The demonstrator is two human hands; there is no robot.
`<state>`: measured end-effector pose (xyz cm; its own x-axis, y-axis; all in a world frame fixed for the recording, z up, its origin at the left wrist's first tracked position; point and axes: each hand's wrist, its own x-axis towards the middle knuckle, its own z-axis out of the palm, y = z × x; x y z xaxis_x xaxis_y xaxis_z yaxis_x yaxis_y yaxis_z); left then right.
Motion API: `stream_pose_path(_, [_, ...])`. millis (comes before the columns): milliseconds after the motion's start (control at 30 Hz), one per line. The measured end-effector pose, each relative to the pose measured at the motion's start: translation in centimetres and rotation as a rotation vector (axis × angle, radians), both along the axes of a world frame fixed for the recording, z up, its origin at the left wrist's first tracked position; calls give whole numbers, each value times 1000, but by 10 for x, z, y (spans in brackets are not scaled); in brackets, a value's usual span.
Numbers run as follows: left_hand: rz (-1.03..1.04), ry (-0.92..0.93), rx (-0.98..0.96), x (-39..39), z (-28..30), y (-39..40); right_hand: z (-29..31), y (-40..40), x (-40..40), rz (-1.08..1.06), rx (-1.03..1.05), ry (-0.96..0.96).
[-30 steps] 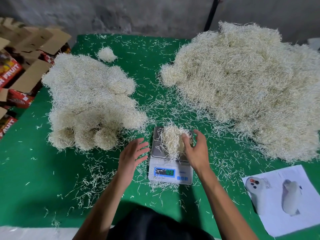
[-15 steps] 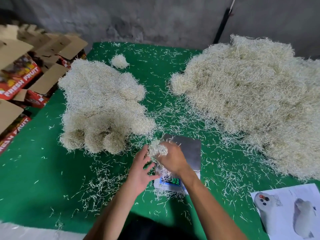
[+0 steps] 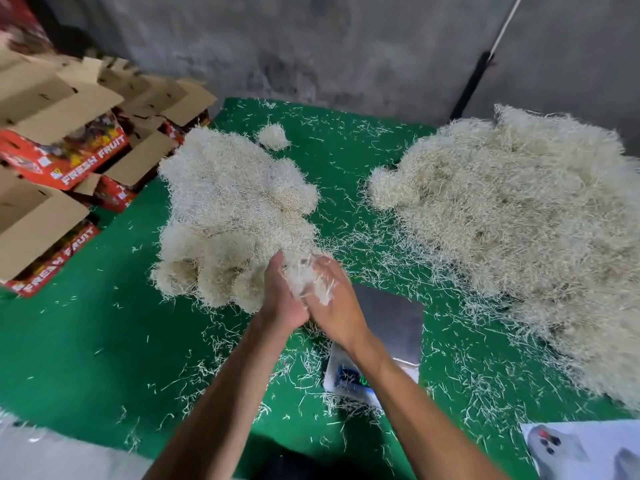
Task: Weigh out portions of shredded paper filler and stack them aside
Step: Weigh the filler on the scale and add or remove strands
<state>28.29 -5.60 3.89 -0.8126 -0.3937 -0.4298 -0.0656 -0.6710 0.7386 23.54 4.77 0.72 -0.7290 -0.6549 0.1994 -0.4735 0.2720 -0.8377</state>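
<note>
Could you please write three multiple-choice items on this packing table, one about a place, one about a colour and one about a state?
1. Where does the larger pile of shredded paper lie?
A. right of the scale
B. left of the scale
C. in a box

2. What colour is the table cover?
A. blue
B. green
C. grey

3. What is on the scale platform?
A. a heaped portion
B. a box
C. no portion

Answers: 1 A, it spreads right of the scale. 2 B, the cover is plainly green. 3 C, the steel platform is bare, and both hands, left hand and right hand, hold the portion near the stacked portions.
</note>
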Motion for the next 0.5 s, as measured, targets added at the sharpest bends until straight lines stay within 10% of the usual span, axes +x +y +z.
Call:
stream_pose_path(300, [47,-126,-81,-1,20,-33,25,-16,-19,73,-54,152])
stream_pose_path(400, [156,-143,-650,6,17,-18,30,-45,4,174,-168,357])
stream_pose_path(500, [46,78,-746,11,-3,-21,43,-60,-10,69,-37,425])
